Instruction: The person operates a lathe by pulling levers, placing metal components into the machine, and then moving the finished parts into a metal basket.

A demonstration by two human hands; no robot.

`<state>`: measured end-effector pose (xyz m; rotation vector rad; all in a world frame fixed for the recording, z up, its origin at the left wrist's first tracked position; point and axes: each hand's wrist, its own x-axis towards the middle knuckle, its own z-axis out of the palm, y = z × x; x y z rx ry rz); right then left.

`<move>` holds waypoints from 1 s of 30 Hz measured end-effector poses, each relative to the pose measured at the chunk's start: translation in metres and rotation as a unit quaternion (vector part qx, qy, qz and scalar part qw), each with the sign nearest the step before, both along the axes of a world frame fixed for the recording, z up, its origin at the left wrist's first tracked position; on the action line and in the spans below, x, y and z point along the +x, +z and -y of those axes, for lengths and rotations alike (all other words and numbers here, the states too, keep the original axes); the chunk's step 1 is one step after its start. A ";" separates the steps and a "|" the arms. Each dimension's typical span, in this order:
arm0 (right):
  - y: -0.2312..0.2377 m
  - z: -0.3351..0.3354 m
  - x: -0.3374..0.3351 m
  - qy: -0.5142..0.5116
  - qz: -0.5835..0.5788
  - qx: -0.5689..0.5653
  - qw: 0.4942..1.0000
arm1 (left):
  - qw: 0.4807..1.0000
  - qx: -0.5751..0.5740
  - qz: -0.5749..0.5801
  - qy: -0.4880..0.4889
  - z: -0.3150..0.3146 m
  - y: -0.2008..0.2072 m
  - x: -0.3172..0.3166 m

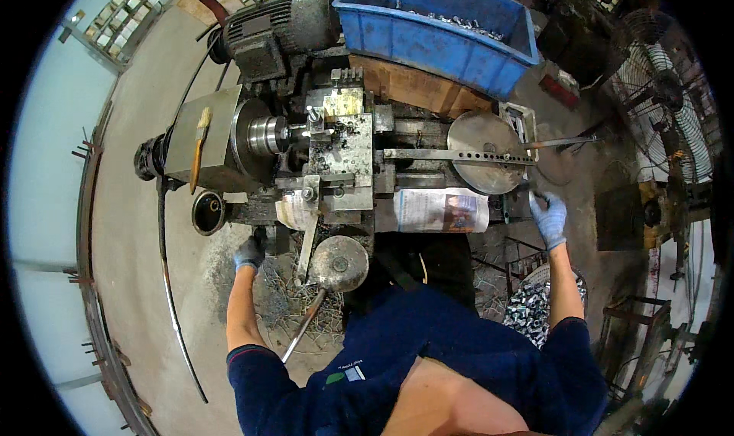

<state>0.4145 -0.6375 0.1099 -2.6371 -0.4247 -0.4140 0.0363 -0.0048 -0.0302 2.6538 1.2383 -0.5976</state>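
My left hand, in a blue glove with darkened fingers, is at the front of a small metal lathe, under the chuck end. Its fingers are curled, and what they hold, if anything, is hidden. My right hand, in a light blue glove, is off the lathe's right end, beside a folded newspaper; its fingers are extended and nothing shows in them. Between the hands are a round metal disc on a lever and the lathe's tool slide. A larger disc lies behind the newspaper under a perforated bar.
A blue bin of small metal parts stands behind the lathe, near a motor. A brush lies on the headstock, above an oil cup. A basket of metal parts is beside my right forearm. A fan stands far right.
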 end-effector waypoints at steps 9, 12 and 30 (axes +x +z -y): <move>0.154 -0.226 -0.016 0.335 -0.076 0.181 0.922 | 0.998 -0.042 0.016 -0.035 -0.047 0.014 -0.081; 0.169 -0.311 -0.039 0.479 0.094 0.107 0.866 | 0.940 -0.075 0.311 0.121 -0.073 0.093 -0.102; 0.155 -0.471 -0.089 0.553 0.044 -0.340 0.759 | 0.919 0.219 0.214 0.248 0.053 0.176 -0.164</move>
